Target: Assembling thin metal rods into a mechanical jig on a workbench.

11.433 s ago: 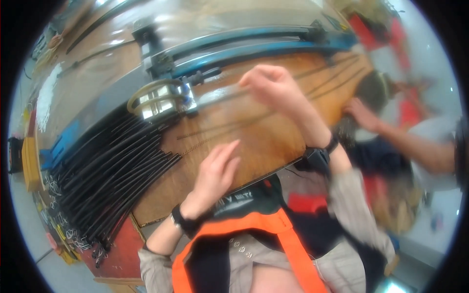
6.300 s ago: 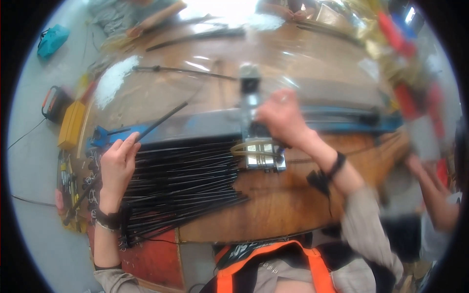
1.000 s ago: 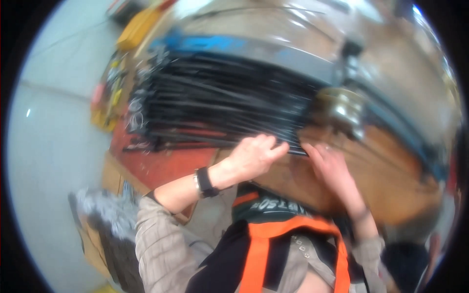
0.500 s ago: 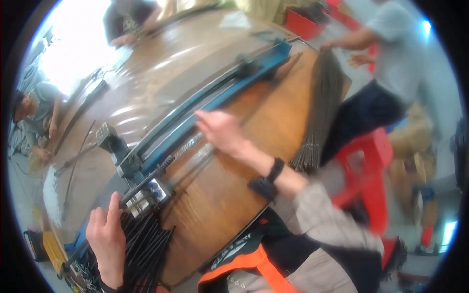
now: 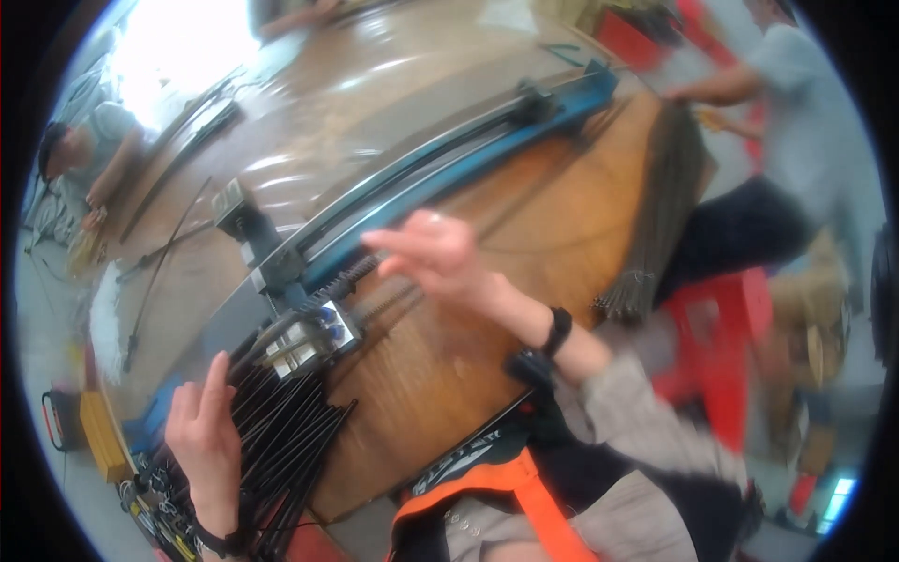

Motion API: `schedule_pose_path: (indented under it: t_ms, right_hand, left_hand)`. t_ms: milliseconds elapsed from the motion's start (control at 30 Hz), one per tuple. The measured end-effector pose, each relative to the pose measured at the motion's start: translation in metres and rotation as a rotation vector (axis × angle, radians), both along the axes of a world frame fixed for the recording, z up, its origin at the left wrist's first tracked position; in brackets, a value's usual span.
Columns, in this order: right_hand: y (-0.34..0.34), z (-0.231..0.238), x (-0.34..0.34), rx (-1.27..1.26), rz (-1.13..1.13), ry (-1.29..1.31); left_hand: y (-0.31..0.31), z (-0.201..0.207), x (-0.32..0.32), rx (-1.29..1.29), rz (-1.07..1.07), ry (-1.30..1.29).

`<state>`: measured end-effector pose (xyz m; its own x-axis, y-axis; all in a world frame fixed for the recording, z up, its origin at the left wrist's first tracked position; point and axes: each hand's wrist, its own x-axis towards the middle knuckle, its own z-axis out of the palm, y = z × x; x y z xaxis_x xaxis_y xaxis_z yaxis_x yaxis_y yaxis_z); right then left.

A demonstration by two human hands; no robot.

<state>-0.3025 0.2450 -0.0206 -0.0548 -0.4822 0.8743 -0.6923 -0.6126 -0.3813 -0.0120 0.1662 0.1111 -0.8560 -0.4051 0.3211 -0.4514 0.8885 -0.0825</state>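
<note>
Brown wooden table (image 5: 449,347): it bears a blue rail (image 5: 468,171), with a shiny metal block (image 5: 339,323) just beside it. At right, a co-worker (image 5: 796,122) is near a bundle of dark rods (image 5: 660,206) and a red stool (image 5: 716,356). Work appears under way; black tubes (image 5: 300,436) lie heaped beside the left hand (image 5: 204,440), finished or unworked one cannot tell. A spring (image 5: 351,273) lies between block and right hand (image 5: 435,258). Left forefinger extends, right fingers bend loosely; whether either hand grips anything is unclear.
</note>
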Motion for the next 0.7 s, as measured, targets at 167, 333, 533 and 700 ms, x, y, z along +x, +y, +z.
schedule_pose_path:
  t_ms: [167, 333, 533, 700]
  right_hand:
    - [0.008, 0.009, 0.028, 0.049, -0.141, -0.049]
    - [0.019, 0.002, -0.001, 0.287, -0.08, -0.067]
    - [0.007, 0.032, 0.048, 0.504, 0.193, -0.203]
    - [0.007, 0.045, 0.064, 0.198, 0.043, -0.007]
  left_hand:
    - [0.008, -0.002, 0.011, 0.128, 0.039, 0.201]
    - [-0.011, 0.005, 0.065, 0.078, 0.115, 0.225]
    - [0.011, 0.0, 0.064, 0.084, 0.106, 0.041]
    - [0.021, -0.005, 0.064, 0.219, 0.124, 0.048]
